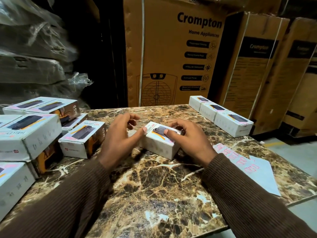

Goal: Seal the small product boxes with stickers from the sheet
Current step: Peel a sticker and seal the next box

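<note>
Head view | small box (158, 140) lying mid-frame on table (154, 186), long axis running lower left to upper right | right hand (187, 138) gripping its far end | left hand (120, 133) loosely open, thumb touching its left corner | sticker sheet (248, 167) lying lower right, nearer the right hand

marble table (154, 186), stacked cartons (171, 48), dim light

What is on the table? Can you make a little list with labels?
table: brown marble top
middle box: white, flat on the table
right hand: grips the middle box
left hand: thumb touches the box's left edge
sticker sheet: right, under the right sleeve
row of boxes: three, far right
pile of boxes: left
</note>
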The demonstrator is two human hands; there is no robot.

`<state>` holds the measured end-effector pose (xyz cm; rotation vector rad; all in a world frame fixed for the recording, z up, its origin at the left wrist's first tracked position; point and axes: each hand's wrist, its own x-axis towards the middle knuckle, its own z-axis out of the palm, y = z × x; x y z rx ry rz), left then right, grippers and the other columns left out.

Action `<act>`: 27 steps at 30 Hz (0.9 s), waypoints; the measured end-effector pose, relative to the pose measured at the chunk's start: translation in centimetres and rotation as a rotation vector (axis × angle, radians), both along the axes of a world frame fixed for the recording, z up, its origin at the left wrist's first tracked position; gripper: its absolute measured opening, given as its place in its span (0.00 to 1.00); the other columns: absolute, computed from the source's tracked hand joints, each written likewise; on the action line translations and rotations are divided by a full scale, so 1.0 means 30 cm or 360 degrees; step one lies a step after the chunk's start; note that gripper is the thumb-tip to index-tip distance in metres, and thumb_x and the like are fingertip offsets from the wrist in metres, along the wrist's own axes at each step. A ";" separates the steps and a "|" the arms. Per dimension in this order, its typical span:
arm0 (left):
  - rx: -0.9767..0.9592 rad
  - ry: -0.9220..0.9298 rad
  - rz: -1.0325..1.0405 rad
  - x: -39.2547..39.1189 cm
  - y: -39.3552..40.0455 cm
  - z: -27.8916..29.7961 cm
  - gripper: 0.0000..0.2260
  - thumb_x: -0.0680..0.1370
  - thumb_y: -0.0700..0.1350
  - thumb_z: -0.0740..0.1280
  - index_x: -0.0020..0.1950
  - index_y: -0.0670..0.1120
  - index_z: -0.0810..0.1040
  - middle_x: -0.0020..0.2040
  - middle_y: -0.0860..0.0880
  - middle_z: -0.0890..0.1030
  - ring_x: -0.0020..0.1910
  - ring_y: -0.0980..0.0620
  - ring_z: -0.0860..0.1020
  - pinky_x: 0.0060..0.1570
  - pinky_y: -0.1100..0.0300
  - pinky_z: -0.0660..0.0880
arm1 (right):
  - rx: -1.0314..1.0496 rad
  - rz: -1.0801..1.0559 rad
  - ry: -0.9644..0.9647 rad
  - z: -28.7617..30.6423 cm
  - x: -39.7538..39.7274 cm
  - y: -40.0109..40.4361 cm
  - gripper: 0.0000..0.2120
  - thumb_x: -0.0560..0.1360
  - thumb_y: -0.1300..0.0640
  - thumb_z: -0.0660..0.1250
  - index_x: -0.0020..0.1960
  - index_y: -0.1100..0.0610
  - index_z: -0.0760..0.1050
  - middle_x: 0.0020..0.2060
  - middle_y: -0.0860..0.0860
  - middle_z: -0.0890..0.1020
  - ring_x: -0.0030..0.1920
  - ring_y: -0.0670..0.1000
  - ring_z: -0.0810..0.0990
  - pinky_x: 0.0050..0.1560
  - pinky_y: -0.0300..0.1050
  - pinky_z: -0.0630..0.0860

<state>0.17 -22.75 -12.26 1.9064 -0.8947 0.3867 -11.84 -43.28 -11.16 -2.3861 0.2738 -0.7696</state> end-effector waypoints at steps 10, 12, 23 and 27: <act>0.0360 -0.0007 -0.0361 -0.152 -0.040 -0.002 0.16 0.76 0.64 0.74 0.41 0.53 0.80 0.36 0.56 0.84 0.35 0.58 0.82 0.36 0.54 0.79 | 0.0101 -0.0069 -0.0008 0.004 -0.012 0.014 0.13 0.75 0.40 0.69 0.44 0.49 0.75 0.40 0.46 0.83 0.45 0.51 0.81 0.48 0.60 0.81; 0.0397 0.0007 -0.0289 -0.156 -0.046 -0.011 0.18 0.73 0.66 0.75 0.44 0.53 0.78 0.39 0.57 0.83 0.39 0.59 0.81 0.38 0.56 0.80 | 0.0099 -0.0080 0.0004 0.011 -0.014 0.015 0.12 0.77 0.44 0.70 0.43 0.50 0.75 0.39 0.46 0.82 0.44 0.50 0.81 0.48 0.58 0.81; 0.0253 0.0181 -0.0133 -0.079 -0.238 -0.024 0.09 0.78 0.48 0.76 0.50 0.52 0.76 0.50 0.59 0.82 0.50 0.62 0.80 0.43 0.68 0.74 | -0.0251 0.0007 0.0473 0.132 -0.012 -0.169 0.08 0.78 0.58 0.75 0.52 0.46 0.81 0.48 0.44 0.83 0.50 0.46 0.82 0.48 0.44 0.81; 0.0187 0.0202 -0.0066 -0.026 -0.438 -0.025 0.11 0.77 0.47 0.77 0.53 0.52 0.76 0.51 0.53 0.82 0.49 0.55 0.81 0.44 0.62 0.79 | -0.0464 -0.0128 0.0440 0.138 0.038 -0.305 0.06 0.78 0.60 0.73 0.52 0.50 0.83 0.44 0.45 0.82 0.47 0.47 0.81 0.47 0.45 0.80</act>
